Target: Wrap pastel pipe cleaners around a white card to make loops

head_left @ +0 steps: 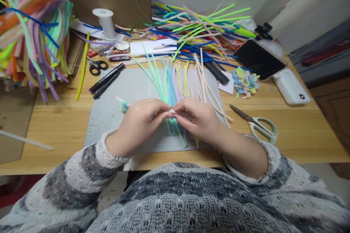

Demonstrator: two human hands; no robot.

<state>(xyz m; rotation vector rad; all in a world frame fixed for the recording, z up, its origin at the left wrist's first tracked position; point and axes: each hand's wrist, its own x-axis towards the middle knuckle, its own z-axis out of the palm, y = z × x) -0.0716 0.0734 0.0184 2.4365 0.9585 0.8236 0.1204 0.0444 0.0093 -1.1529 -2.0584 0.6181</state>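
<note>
My left hand [146,116] and my right hand [198,116] meet over the grey cutting mat [109,123], fingertips pinched together. Between them is a small whitish piece [172,111], mostly covered by the fingers; it looks like a bit of pipe cleaner, but I cannot be sure. Beneath and beyond the hands, pastel pipe cleaners [160,80] in green, blue, yellow, lilac and peach lie fanned on the mat. A small green and blue fuzzy piece with a white end [124,106] rests just left of my left hand.
Green-handled scissors [262,125] lie at right, near a phone [259,58], a white power bank [291,87] and a pile of fuzzy bits [244,82]. Black scissors [97,67], markers [108,80] and a spool [105,23] sit at left. Pipe cleaner bundles [35,32] stand at far left.
</note>
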